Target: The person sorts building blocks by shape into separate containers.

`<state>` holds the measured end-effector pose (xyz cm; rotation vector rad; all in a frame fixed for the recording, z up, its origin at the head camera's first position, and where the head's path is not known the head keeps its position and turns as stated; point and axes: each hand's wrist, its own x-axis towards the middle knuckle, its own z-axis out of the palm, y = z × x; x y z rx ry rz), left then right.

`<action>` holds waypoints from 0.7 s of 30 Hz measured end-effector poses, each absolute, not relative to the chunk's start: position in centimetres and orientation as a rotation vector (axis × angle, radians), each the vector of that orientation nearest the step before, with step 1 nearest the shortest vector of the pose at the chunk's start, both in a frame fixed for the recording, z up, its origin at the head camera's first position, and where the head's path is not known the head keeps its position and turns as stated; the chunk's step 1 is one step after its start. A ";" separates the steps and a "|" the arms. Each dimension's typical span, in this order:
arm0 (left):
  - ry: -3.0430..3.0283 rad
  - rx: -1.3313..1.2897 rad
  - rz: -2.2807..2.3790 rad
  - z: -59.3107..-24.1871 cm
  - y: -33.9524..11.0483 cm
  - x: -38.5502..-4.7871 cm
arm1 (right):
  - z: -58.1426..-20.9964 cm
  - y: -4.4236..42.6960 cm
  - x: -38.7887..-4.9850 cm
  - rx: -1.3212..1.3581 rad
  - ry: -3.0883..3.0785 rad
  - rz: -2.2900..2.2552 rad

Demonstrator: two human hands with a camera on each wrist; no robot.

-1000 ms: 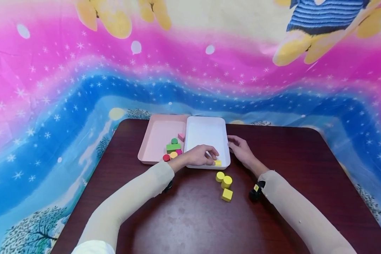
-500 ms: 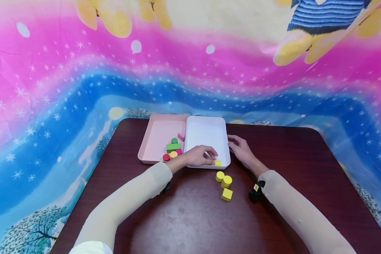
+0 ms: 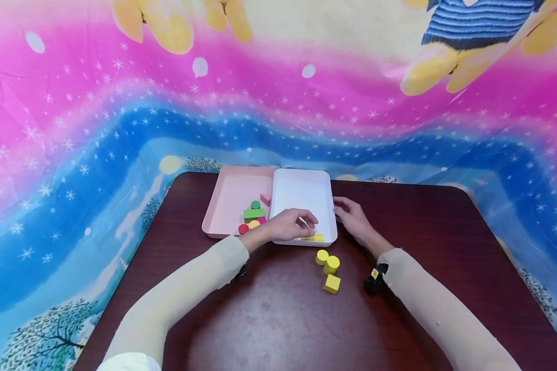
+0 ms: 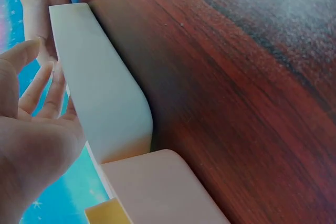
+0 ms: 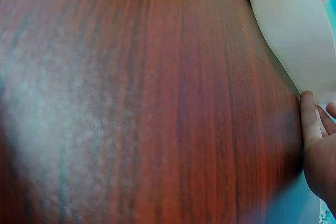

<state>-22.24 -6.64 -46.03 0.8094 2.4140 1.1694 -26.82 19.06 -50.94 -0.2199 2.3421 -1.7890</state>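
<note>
Yellow block [image 3: 319, 237], near end of white tray [image 3: 301, 190]: we are risking a sideways knock from low-hanging left hand [image 3: 291, 225], thumb and fingers apart, right hand [image 3: 354, 220] lying unclenched at tray's right.

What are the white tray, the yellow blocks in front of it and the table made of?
White tray: probably plastic; satin, with smooth walls and rounded corners. Yellow blocks: maybe painted wood, but plastic is possible; smooth, evenly coloured, no grain showing. Table: glossy wood or wood-look laminate; reddish grain streaks and a shiny patch of light.
</note>
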 end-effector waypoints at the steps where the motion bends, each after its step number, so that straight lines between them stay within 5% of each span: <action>1: 2.412 0.817 1.172 -46.0 -6.6 -22.2 | -50.9 19.0 -26.8 -0.219 2.344 -1.787; 21: 2.387 0.849 1.125 -44.9 -6.5 -21.2 | -51.0 19.1 -26.8 -0.230 2.338 -1.799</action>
